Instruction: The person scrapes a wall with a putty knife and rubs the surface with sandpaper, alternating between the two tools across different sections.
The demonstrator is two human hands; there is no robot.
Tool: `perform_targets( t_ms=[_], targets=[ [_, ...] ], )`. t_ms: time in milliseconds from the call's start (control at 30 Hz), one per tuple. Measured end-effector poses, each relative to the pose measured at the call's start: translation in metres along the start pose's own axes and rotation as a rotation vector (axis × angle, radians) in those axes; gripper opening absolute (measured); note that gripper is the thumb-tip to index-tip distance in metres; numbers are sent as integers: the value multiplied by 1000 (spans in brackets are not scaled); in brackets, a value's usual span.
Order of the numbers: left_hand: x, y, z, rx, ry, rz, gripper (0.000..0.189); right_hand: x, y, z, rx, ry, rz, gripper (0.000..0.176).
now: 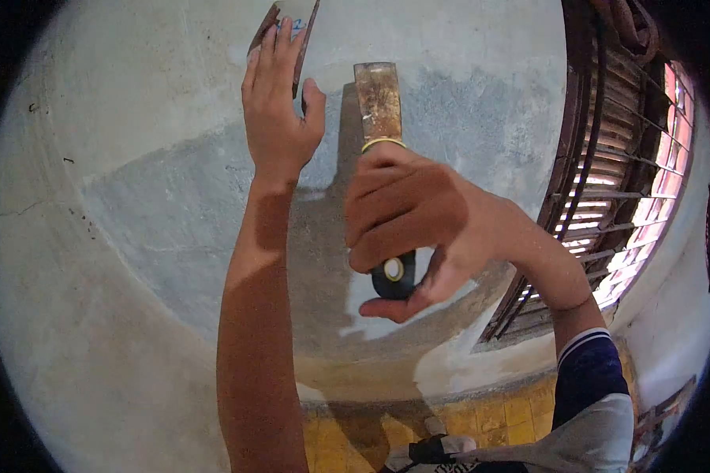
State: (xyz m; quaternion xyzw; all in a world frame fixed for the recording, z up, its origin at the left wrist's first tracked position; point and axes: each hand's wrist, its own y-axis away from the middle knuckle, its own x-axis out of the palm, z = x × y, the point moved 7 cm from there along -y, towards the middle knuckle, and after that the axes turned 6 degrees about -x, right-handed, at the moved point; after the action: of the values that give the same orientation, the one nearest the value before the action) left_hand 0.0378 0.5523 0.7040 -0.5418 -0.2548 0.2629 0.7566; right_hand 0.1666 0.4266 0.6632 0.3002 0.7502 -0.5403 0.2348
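My right hand (410, 205) is wrapped round the black handle of a putty knife (379, 102). Its rusty, stained blade points up in front of the wall, and the butt of the handle shows below my fingers. Higher and to the left, my left hand (282, 102) is stretched out with its fingers extended and the thumb apart. Those fingers lie over a narrow panel (297, 17) with dark brown edges and blue writing, at the top of the view. Behind both hands, a grey patch (465, 134) covers part of the pale wall (158, 79).
To the right, a dark window (607, 173) with metal bars and slats lets in daylight. Yellow floor tiles (489, 418) run along the foot of the wall. Shadows of my arms and the tool fall on the wall.
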Motion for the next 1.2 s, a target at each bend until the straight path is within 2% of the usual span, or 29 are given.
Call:
perform_targets(
  t_ms=[33,133,167,267,300,400,500,600,700,800,833,933,967,1067,1200],
  targets=[
    [0,0,0,-2,-3,-4,58,4,-1,-1,7,-18,43,29],
    [-1,0,0,12,8,-10,57,-15,-4,-34,-9,246,19,27],
    [0,-1,0,11,4,-10,57,-15,-10,-26,-53,193,-78,28],
    [0,1,2,9,-2,-4,58,15,-5,7,-64,-131,-109,29],
    [2,1,5,13,0,-7,60,25,-4,11,-74,-97,-6,29],
    [2,3,5,22,-22,8,61,9,-1,-20,14,13,27,28],
    [1,2,1,8,-46,11,61,22,-5,2,-54,-168,-119,29],
    [2,2,2,8,-47,15,61,35,2,7,-121,-106,19,28],
    [3,4,4,17,-45,20,61,8,7,-24,-22,-64,-50,28],
    [0,3,0,-17,-58,38,62,33,3,14,-117,-194,33,26],
    [0,2,-1,-33,-62,44,62,36,3,16,-143,-185,59,27],
    [0,2,1,-15,-38,43,62,-2,12,-32,23,2,-1,27],
    [0,2,1,-21,-35,42,62,-11,2,-25,-49,150,15,28],
    [0,0,0,-17,-27,37,62,12,6,3,-119,-103,-31,27],
    [-1,3,-1,4,-30,18,61,-7,6,-17,-29,32,-15,26]
  ],
)
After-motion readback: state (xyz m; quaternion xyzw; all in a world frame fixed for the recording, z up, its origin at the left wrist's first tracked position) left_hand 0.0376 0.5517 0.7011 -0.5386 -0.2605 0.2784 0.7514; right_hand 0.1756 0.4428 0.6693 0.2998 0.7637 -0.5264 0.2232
